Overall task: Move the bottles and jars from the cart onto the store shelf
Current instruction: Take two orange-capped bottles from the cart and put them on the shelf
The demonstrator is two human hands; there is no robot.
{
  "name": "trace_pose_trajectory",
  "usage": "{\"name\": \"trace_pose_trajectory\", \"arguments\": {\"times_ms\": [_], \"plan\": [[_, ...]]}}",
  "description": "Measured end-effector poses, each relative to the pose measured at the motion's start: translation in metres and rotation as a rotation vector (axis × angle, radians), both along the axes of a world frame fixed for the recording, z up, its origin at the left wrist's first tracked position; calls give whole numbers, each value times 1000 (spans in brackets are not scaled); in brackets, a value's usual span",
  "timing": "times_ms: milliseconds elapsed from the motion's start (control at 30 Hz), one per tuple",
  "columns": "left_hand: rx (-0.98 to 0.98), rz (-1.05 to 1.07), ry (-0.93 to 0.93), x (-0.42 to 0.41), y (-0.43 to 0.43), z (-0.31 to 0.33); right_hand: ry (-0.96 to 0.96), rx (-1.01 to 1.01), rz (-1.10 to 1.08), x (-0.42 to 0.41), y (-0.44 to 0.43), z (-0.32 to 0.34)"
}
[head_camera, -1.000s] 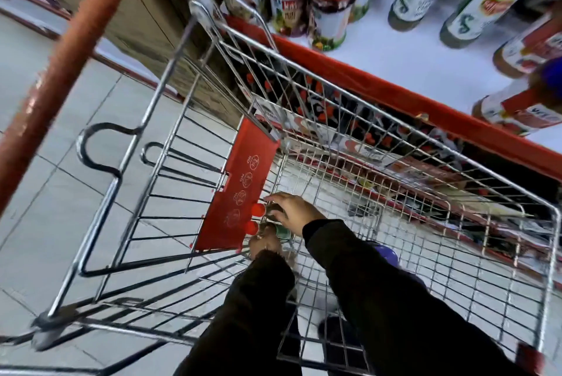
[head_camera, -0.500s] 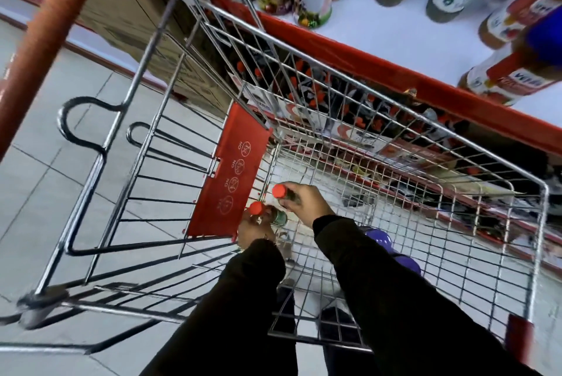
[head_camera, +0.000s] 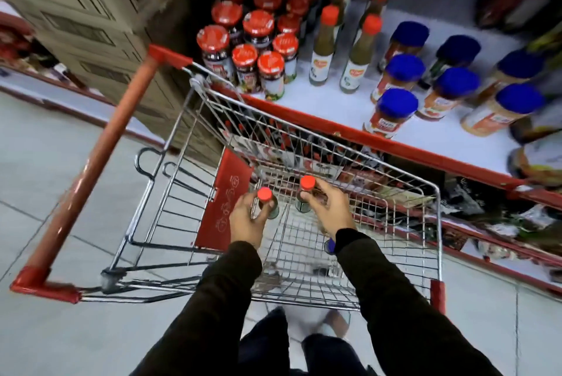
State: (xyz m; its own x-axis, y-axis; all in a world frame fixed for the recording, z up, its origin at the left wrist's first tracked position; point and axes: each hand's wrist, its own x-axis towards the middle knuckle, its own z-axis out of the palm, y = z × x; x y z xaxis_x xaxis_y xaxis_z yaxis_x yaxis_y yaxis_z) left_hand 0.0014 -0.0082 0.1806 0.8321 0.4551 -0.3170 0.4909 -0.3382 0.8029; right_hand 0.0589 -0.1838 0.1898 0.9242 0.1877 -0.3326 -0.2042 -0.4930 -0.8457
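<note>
The person wears a dark top with long sleeves. The cloth looks black or very dark brown, plain, with no writing or pictures on it. The left sleeve (head_camera: 213,293) runs all the way down the arm and ends in a snug cuff at the wrist. The right sleeve (head_camera: 392,299) is the same, with soft folds in the cloth and a tight cuff. The left hand (head_camera: 248,217) is bare, with no glove, ring or watch to see. The right hand (head_camera: 330,210) is bare too. Lower down, the legs are in dark trousers (head_camera: 304,348), a bit blurry.
</note>
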Motion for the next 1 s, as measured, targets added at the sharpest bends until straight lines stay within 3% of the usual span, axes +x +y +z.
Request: {"name": "trace_pose_trajectory", "arguments": {"times_ms": [333, 533, 667, 1000], "plan": [[-248, -170, -381, 69, -3, 117, -332, 54, -229, 33, -13, 97], [-180, -248, -509, 131, -12, 163, -442, 77, -360, 81, -10, 136], [-113, -327, -525, 170, -13, 166, -497, 44, -418, 110, -7, 147], [7, -440, -393, 212, -14, 132, -407, -32, -447, 139, -4, 126]]}}
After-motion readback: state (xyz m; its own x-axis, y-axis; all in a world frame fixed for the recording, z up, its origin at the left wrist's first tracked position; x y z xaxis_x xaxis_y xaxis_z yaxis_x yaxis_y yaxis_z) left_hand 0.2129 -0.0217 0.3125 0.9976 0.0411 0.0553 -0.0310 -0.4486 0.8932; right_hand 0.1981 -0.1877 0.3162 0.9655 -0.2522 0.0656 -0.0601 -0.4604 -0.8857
